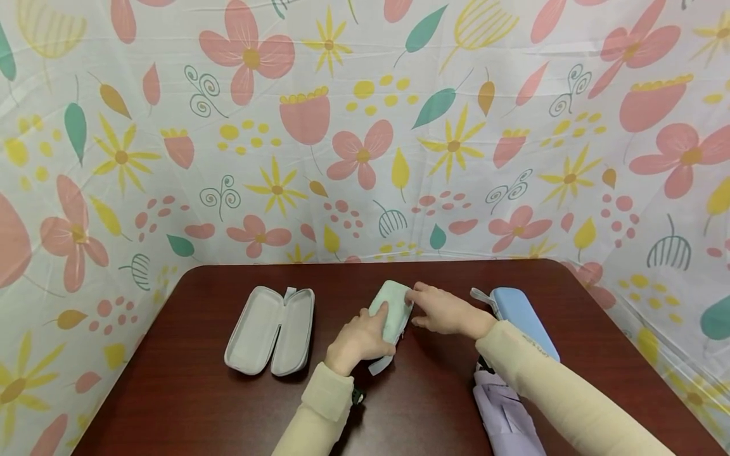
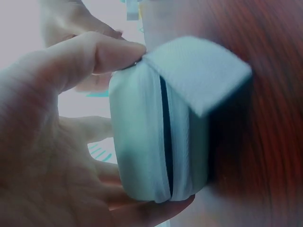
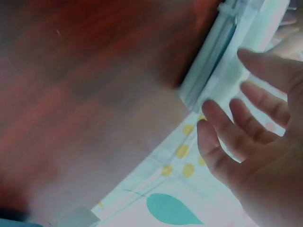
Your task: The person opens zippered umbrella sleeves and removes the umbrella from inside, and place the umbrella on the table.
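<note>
A mint green zip case (image 1: 393,305) lies near the middle of the table. My left hand (image 1: 362,335) grips its near end, thumb on one side and fingers round the other. In the left wrist view, a dark slit shows between the zip case's (image 2: 137,137) two zip edges, and a pale fabric tab (image 2: 203,71) sticks out from that end. By the case's far right edge is my right hand (image 1: 447,310); in the right wrist view its fingers (image 3: 222,125) are spread and loosely bent, fingertips right at the case's side, holding nothing.
A grey case (image 1: 251,335) lies spread open at left. On the right, a light blue case (image 1: 521,316) with a strap lies partly behind my right sleeve, and a folded lilac umbrella (image 1: 504,411) lies nearer. A small dark thing (image 1: 358,397) peeks out by my left sleeve. Flowered cloth hangs behind the table.
</note>
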The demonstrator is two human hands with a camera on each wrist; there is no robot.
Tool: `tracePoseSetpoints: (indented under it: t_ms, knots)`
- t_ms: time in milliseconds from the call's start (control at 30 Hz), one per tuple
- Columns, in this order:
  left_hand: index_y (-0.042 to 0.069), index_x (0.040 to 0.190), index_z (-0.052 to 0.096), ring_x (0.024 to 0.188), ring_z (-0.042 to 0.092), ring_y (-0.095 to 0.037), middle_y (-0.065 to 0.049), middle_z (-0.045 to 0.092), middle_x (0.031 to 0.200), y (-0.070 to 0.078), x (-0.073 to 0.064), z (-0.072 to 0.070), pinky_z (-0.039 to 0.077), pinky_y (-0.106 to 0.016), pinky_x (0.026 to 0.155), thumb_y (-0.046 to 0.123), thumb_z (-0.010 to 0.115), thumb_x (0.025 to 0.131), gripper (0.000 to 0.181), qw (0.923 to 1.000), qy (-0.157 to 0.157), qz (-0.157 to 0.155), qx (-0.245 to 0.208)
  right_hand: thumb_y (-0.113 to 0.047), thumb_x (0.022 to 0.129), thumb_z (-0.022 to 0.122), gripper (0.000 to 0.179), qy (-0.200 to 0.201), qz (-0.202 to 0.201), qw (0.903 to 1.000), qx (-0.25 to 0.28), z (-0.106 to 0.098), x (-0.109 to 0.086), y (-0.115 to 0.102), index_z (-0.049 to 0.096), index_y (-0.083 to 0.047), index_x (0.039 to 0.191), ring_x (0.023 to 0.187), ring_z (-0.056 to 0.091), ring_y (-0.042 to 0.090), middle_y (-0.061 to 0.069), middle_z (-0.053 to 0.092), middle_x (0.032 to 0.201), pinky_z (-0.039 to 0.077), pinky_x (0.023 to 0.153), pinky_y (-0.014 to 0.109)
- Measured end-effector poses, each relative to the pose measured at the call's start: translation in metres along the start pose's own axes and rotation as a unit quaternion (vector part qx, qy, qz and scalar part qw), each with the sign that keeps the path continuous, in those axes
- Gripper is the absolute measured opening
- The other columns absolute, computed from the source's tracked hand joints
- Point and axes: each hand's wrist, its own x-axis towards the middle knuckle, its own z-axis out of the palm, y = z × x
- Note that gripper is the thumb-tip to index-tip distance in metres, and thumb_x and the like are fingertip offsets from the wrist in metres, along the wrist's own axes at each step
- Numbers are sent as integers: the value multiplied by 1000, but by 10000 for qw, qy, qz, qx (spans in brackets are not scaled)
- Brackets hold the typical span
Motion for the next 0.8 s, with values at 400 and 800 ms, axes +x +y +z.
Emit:
tracePoseSetpoints:
  t_ms: [400,800]
  knots:
    - [23,156,29,121,48,-39,-22,39,143,-7,3,-1,43,-54,91,33,75,82,88,9997,-55,124,185,-19,68,92,102,-662,113,9967,-465,-6,26,-1,35,-12,152,143,20,37,15,26,157,26,105,63]
    - [27,153,35,128,43,-36,-19,34,150,-12,3,-6,42,-56,91,28,76,83,81,9996,-38,230,177,-14,73,86,85,-1141,391,9913,-528,0,41,1,45,-8,147,137,33,35,12,42,148,33,101,60]
